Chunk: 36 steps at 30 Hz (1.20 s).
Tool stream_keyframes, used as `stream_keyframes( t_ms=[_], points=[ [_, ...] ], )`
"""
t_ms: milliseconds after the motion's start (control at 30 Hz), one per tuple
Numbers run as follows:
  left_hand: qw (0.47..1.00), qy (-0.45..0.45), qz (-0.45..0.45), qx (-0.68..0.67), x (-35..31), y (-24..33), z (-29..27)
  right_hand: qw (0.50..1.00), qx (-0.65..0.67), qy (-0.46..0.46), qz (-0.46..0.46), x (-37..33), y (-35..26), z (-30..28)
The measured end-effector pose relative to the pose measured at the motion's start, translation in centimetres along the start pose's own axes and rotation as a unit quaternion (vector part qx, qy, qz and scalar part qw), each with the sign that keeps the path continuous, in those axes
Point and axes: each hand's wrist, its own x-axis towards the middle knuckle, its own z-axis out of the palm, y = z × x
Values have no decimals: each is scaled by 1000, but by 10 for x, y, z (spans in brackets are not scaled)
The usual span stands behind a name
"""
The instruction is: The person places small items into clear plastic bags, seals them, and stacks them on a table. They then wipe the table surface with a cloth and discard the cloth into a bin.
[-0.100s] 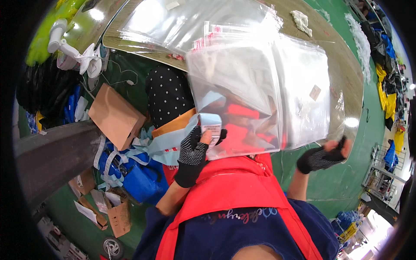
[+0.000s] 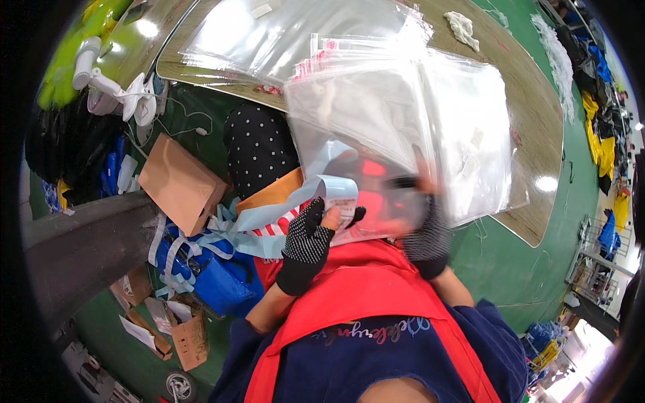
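Note:
My left hand (image 2: 306,242), in a black glove with bare fingertips, pinches the end of a light-blue label strip (image 2: 269,213). A white printed label lies under its thumb. The strip loops back to the left over my lap. My right hand (image 2: 430,232), in the same kind of glove, hovers over the near edge of a stack of clear plastic bags (image 2: 356,101); motion smears its fingers. My red apron shows through the bags, whose near part hangs over the table edge. Beside them, to the right, is another pile of clear bags (image 2: 470,127).
More clear bags (image 2: 262,33) and a crumpled white cloth (image 2: 462,30) lie on the wooden table (image 2: 524,87). Left of me are a cardboard box (image 2: 178,181), a blue bag (image 2: 225,282), a dark beam (image 2: 87,245) and a white device (image 2: 134,97) with a cable.
My right hand has swung left from beyond the table's right edge to over the bags. My left hand, still holding the label strip, has shifted slightly right.

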Motion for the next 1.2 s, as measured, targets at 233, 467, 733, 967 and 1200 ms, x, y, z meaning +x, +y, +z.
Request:
stream_keyframes(
  t_ms=[233, 467, 733, 967, 1200],
  points=[
    [989, 17, -9, 146, -20, -16, -1, 987, 66, -136, -47, 33, -14, 38],
    [960, 4, 43, 277, -23, -5, -2, 934, 188, -303, 35, 30, 1, 35],
    [907, 20, 162, 388, -20, -16, -11, 826, 365, -324, 283, 30, -4, 39],
    [986, 49, -50, 152, -34, -12, -101, 990, -62, -7, -123, 50, 24, 38],
    [880, 425, 47, 206, -183, 86, -301, 914, -274, -189, -231, 32, 50, 19]
  ],
)
